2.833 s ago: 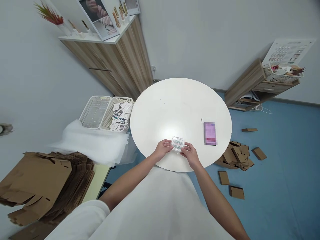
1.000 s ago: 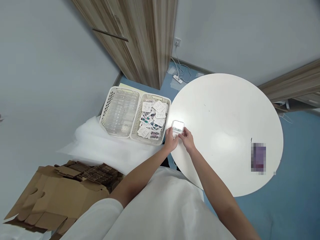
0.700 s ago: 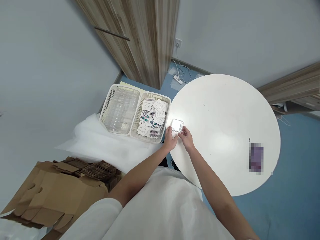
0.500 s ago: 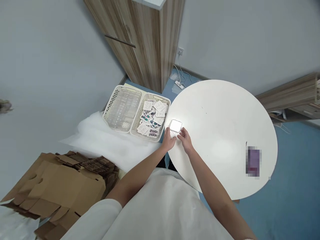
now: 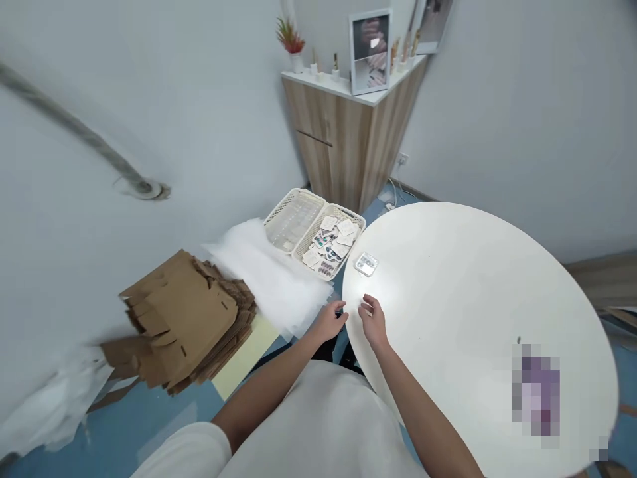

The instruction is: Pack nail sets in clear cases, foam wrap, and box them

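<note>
Our left hand [image 5: 328, 321], just below the centre of the frame, holds nothing, its thumb and fingers parted beside the rim of a round white table [image 5: 472, 299]. Our right hand [image 5: 373, 321], near it over the tabletop, is bare too, fingers loosely curled and apart from the thumb. Above both, touched by neither, a small clear case [image 5: 366, 263] lies flat near the table's left edge. We judge it filled and set down; whether its lid is fastened, we cannot tell. Much seems left: many loose cards [image 5: 328, 249] lie in a basket [image 5: 314, 269] at upper centre, beside another holding clear plastic pieces [image 5: 293, 222]. Some cards bear faint print too small for us to read. At lower right, pixelation over a purple item [image 5: 540, 392] hides any brand.
</note>
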Available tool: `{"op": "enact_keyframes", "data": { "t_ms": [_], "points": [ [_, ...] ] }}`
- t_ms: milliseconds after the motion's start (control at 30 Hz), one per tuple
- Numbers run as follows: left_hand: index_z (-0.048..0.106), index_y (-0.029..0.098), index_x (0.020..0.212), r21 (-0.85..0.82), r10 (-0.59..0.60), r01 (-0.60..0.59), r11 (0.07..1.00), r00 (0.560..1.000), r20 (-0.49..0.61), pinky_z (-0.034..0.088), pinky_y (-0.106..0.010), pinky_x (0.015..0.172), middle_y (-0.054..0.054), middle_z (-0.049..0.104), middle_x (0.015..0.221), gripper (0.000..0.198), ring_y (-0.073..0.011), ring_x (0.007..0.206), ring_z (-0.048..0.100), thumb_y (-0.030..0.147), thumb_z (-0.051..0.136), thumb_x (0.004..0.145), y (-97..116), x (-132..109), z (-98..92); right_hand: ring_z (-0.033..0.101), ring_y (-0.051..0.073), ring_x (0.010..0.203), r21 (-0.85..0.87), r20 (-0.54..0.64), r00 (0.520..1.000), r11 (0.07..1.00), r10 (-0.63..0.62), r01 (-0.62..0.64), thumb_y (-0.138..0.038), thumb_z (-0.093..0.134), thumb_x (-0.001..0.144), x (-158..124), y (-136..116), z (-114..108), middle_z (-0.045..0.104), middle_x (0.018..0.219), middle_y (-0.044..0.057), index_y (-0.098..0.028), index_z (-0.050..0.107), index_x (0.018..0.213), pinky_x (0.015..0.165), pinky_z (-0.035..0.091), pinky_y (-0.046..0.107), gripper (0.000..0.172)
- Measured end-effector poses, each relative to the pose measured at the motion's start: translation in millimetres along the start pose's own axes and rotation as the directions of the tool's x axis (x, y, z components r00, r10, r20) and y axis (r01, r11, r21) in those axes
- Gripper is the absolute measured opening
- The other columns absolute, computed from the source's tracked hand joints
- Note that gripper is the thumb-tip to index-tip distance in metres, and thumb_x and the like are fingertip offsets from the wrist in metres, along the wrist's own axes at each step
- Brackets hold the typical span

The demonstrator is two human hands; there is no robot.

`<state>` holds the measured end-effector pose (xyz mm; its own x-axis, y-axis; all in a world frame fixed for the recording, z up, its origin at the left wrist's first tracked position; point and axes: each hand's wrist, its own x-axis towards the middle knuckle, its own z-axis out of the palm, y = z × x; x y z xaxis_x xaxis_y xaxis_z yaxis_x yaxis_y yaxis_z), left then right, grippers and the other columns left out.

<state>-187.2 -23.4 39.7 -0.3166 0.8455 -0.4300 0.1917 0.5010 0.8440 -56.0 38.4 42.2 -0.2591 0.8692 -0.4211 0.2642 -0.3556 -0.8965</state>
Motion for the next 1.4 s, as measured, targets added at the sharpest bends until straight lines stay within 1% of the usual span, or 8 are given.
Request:
{"op": "enact_keyframes", "data": {
  "t_ms": [100,267,500,667,967,1067,1233,1400],
  "points": [
    [0.055,0.022,0.105,0.058,-0.033,0.039,0.998,0.994,-0.105,0.04,-0.035,0.088,-0.008,0.053,0.116,0.035,-0.0239,0.108,0.048,0.033,0.055,0.071,-17.7,-20.2,-21.1,0.057,0.019,0.088,-0.079,0.196,0.98,0.996,-0.031,0.047,-0.036,0.05,0.069,-6.0,5.3,21.0,0.058,0.105,0.008,-0.02,0.054,0.104,0.078,0.046,0.035,0.038],
    [0.055,0.017,0.103,0.159,-0.106,0.145,0.977,0.967,-0.23,0.033,-0.035,0.094,-0.012,0.053,0.114,0.038,-0.0257,0.111,0.045,0.035,0.054,0.069,-49.7,-38.4,-59.9,0.058,0.019,0.087,-0.227,0.494,0.869,0.962,-0.018,0.149,-0.035,0.054,0.067,-3.8,10.1,47.7,0.061,0.101,0.006,-0.022,0.057,0.099,0.079,0.045,0.037,0.035],
    [0.053,0.017,0.105,0.119,-0.125,0.171,0.978,0.937,-0.327,0.031,-0.033,0.096,-0.012,0.05,0.117,0.043,-0.0247,0.112,0.044,0.035,0.056,0.066,-70.5,-35.2,-101.7,0.05,0.026,0.104,-0.453,0.658,0.753,0.792,-0.012,0.409,-0.034,0.063,0.061,16.8,0.5,94.6,0.054,0.111,0.01,-0.021,0.058,0.103,0.089,0.037,0.041,0.044],
    [0.047,0.016,0.113,-0.013,-0.14,0.144,0.99,0.932,-0.333,0.026,-0.034,0.1,-0.013,0.042,0.127,0.05,-0.0243,0.121,0.036,0.038,0.055,0.068,-76.2,-11.2,-125.6,0.039,0.027,0.116,-0.496,0.638,0.765,0.715,-0.084,0.493,-0.029,0.06,0.063,32.0,-10.0,152.6,0.044,0.123,0.01,-0.02,0.053,0.11,0.097,0.03,0.042,0.048],
    [0.027,0.018,0.13,-0.307,-0.262,0.193,0.932,0.944,-0.201,0.011,-0.035,0.106,-0.01,0.013,0.143,0.066,-0.0208,0.131,0.006,0.042,0.049,0.073,-98.3,12.2,-130.9,0.012,0.028,0.13,-0.561,0.518,0.84,0.679,-0.16,0.475,-0.022,0.055,0.065,58.2,12.6,195.9,0.024,0.139,0.009,-0.017,0.037,0.126,0.103,0.017,0.047,0.064],
    [0.024,0.017,0.132,-0.383,-0.275,0.199,0.902,0.949,-0.154,0.01,-0.035,0.106,-0.01,0.01,0.143,0.067,-0.0206,0.131,0.006,0.046,0.046,0.075,-104.0,11.4,-131.4,0.011,0.027,0.13,-0.566,0.581,0.807,0.662,-0.104,0.492,-0.023,0.055,0.065,53.2,23.2,198.8,0.027,0.138,0.009,-0.016,0.037,0.126,0.103,0.015,0.048,0.065],
    [0.029,0.018,0.129,-0.527,-0.265,0.114,0.842,0.939,-0.22,0.02,-0.037,0.103,-0.012,0.023,0.14,0.064,-0.0238,0.128,0.02,0.043,0.051,0.074,-107.8,18.7,-125.5,0.023,0.027,0.127,-0.573,0.67,0.741,0.597,-0.053,0.561,-0.019,0.051,0.066,38.0,23.5,206.6,0.035,0.134,0.01,-0.017,0.037,0.127,0.101,0.02,0.05,0.062],
    [0.03,0.02,0.124,-0.737,-0.374,0.033,0.675,0.877,-0.303,0.039,-0.03,0.087,-0.013,0.039,0.128,0.059,-0.0204,0.111,0.045,0.038,0.054,0.074,-108.2,26.1,-117.7,0.049,0.023,0.107,-0.514,0.676,0.723,0.613,-0.142,0.6,-0.021,0.046,0.072,28.2,6.4,209.3,0.054,0.115,0.008,-0.019,0.048,0.116,0.089,0.038,0.039,0.044]
  ]
}}
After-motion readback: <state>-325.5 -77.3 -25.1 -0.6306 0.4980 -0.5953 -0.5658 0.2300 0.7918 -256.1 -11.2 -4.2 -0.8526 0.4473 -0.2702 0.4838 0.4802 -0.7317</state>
